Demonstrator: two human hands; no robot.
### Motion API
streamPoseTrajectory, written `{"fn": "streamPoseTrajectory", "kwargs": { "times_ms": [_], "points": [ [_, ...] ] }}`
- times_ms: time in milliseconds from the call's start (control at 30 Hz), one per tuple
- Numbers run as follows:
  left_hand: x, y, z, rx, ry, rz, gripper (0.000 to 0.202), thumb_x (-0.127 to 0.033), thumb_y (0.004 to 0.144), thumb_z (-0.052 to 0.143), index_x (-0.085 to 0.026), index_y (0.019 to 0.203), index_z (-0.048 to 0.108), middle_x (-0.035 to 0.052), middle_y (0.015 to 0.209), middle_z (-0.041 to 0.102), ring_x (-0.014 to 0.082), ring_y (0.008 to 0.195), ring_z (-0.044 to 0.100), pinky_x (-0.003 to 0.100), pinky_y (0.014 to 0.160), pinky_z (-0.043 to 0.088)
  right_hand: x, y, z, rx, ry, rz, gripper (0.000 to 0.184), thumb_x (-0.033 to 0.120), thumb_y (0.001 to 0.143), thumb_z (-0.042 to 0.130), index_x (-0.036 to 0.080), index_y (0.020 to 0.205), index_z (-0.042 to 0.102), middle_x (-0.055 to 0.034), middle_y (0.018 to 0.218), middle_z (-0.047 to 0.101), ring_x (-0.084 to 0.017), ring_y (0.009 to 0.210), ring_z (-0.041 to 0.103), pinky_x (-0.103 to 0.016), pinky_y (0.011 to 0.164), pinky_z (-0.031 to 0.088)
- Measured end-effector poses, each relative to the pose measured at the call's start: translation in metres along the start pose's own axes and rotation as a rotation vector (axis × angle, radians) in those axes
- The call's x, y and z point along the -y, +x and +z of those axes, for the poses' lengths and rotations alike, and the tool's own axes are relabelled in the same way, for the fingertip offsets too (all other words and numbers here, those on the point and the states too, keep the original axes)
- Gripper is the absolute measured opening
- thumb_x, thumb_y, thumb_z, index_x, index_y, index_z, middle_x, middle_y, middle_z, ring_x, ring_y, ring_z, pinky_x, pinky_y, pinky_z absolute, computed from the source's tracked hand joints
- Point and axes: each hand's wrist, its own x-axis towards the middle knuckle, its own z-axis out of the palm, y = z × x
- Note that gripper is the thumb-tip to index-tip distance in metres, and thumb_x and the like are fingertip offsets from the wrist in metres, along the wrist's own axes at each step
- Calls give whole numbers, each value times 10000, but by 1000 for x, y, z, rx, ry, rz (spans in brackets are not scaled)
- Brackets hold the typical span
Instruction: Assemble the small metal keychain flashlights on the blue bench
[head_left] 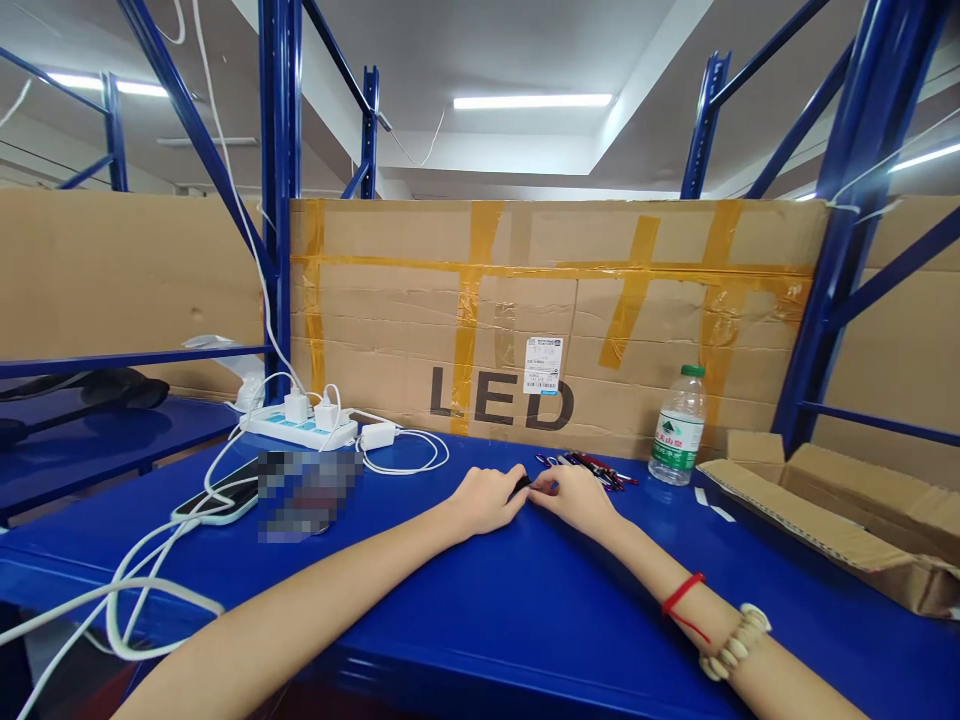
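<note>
My left hand [486, 500] rests over the blue tabletop with its fingers closed around a small black object [520, 485]. Only a bit of that object shows, too little to name its kind. Fingertips of my right hand [576, 497] are pinched together right beside its end, close against the left fingers; what they hold, if anything, is hidden. Just behind my right hand lies a loose pile of pens or pen parts [604, 470], dark, red and white.
A water bottle [677, 430] stands upright right of the pile, near an open cardboard box [847, 505]. To the left are a power strip [300, 430] with chargers, looped white cables [150, 560] and a phone [221, 500]. A cardboard panel [390, 330] closes the back.
</note>
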Motion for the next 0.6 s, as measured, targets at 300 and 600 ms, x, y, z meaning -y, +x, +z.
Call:
{"fn": "streamPoseTrajectory", "kwargs": {
  "times_ms": [300,600],
  "points": [
    [0,-2,1,-36,48,60,258,-353,872,249,-185,976,417,54,758,648,236,693,623,319,576,459,-6,3,1,-54,43,23,158,338,668,534,203,622,600,-3,691,661,-174,671,591,-246,578,389],
    [0,-3,0,-39,59,87,257,-353,864,274,-181,989,417,59,778,649,240,697,624,333,576,470,-10,4,1,-11,52,-92,188,351,713,508,215,702,637,-9,668,657,-163,630,585,-236,544,380]
  ]
}}
